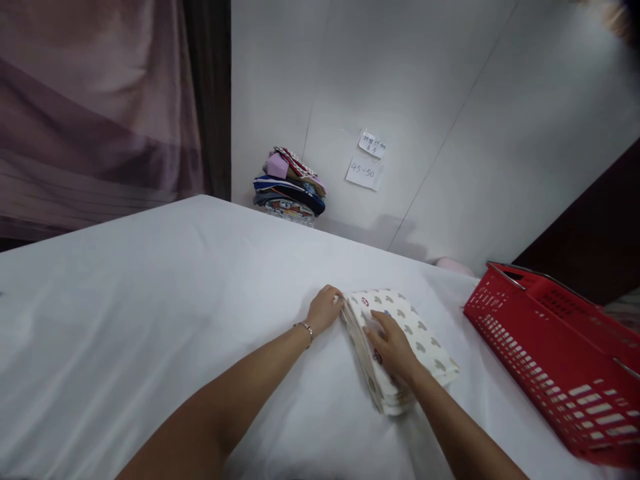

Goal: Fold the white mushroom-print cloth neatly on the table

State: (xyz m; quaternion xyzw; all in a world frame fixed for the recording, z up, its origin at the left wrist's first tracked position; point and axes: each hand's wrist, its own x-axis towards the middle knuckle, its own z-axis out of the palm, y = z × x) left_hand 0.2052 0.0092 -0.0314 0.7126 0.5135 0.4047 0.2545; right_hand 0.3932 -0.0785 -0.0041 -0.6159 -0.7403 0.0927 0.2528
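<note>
A folded cream cloth (407, 320) with a print of grey-brown shapes and a few red and blue ones lies on the white-covered surface, its layers stacked in a thick rectangle. At its far left corner, my left hand (325, 310) has its fingers curled closed on the edge of the layers; a bracelet circles that wrist. My right hand (395, 343) rests on top of the cloth near its left side, with thumb and forefinger apart and the other fingers partly hidden and slightly blurred.
To the right stands a red plastic basket (555, 360) with slotted walls and metal handles. Beyond the far edge of the white sheet (165, 320), a pile of folded clothes (290, 187) sits against the wall. Paper notes (365, 167) are taped there. A pinkish curtain (95, 113) hangs at the left.
</note>
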